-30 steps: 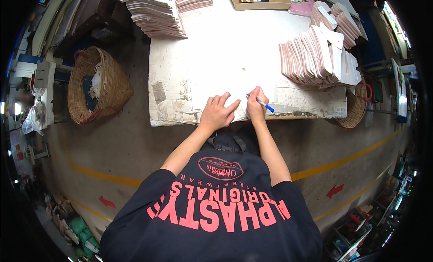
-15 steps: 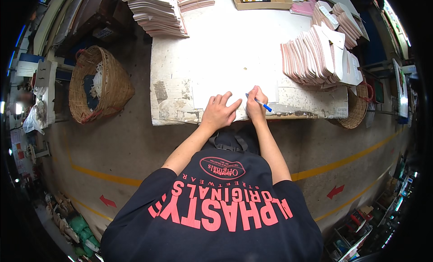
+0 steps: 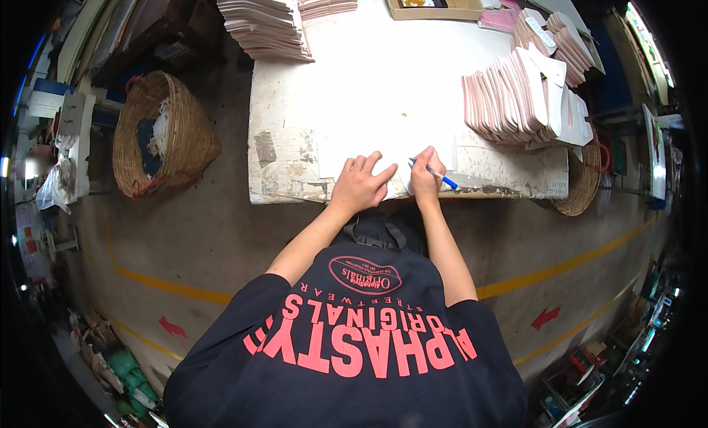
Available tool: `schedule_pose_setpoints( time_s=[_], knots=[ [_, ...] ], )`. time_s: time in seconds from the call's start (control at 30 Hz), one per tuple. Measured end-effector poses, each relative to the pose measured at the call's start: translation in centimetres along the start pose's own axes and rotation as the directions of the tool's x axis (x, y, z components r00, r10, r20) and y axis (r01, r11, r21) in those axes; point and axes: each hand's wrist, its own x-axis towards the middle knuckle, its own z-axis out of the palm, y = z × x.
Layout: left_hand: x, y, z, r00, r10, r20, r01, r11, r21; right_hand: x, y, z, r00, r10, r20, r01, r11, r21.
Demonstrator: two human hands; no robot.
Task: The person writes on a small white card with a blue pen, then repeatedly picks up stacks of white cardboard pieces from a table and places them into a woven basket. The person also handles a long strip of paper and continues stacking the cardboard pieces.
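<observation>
A blue-and-white pen [image 3: 448, 182] is pinched in my right hand [image 3: 426, 176], its tip down near the front edge of the table. Under both hands lies a white sheet [image 3: 329, 157], so brightly lit that its outline mostly washes out against the pale tabletop. My left hand [image 3: 359, 183] rests on the sheet with fingers spread, just left of the pen tip. Any marks on the sheet are too bright to make out.
The worn white table [image 3: 284, 162] carries stacked white sheets [image 3: 262, 22] at back left and bundled pinkish-white pieces [image 3: 509, 96] at right. A cardboard tray [image 3: 431, 11] sits at the back. Wicker baskets stand left [image 3: 184, 140] and right [image 3: 582, 181] of the table.
My right hand and the pen have shifted slightly right and toward me. The left hand stays nearly in place on the sheet.
</observation>
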Motion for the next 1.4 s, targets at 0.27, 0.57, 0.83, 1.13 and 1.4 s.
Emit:
schedule_pose_setpoints(
  time_s=[0.27, 0.57, 0.83, 1.13, 1.4],
  knots=[
    [-0.1, 0.04, 0.07, 1.0, -0.009, 0.01, 0.009, 1.0, 0.009, -0.52, 0.61, -0.3, 0.979, -0.124, 0.162, 0.114, 0.991, 0.071],
    [-0.15, -0.01, 0.18, 1.0, -0.01, 0.012, 0.01, 1.0, 0.008, -0.52, 0.18, -0.07, 0.971, -0.189, 0.147, 0.185, 0.982, 0.038],
    [-0.2, -0.05, 0.25, 1.0, -0.006, 0.006, 0.006, 1.0, -0.002, -0.53, 0.35, -0.16, 0.969, -0.201, 0.147, 0.202, 0.979, 0.006],
    [-0.13, -0.01, 0.14, 1.0, -0.005, 0.019, 0.005, 1.0, 0.015, -0.47, 0.7, -0.07, 0.972, -0.213, 0.102, 0.217, 0.976, -0.028],
    [-0.13, -0.07, 0.22, 1.0, 0.007, 0.008, -0.007, 0.999, 0.044, -0.51, 0.72, -0.09, 0.978, -0.173, 0.117, 0.177, 0.984, -0.021]
  ],
)
